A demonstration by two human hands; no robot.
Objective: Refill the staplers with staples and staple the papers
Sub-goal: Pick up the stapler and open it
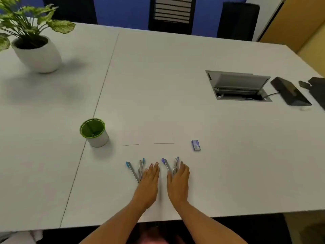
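Two V-splayed metal staplers (133, 172), flat left hand (149, 176), right hand (179, 176) alongside

Hinge of rt stapler (167, 165) under rt hand (178, 182) (staple box (195, 145) print illegible); plant (26, 16) off-frame left.

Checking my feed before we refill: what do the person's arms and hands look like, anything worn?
Bare on both sides up to the frame edge: no sleeves, gloves, watch or bracelets show. The left hand has dark-looking fingernails; the right hand shows no rings I can make out.
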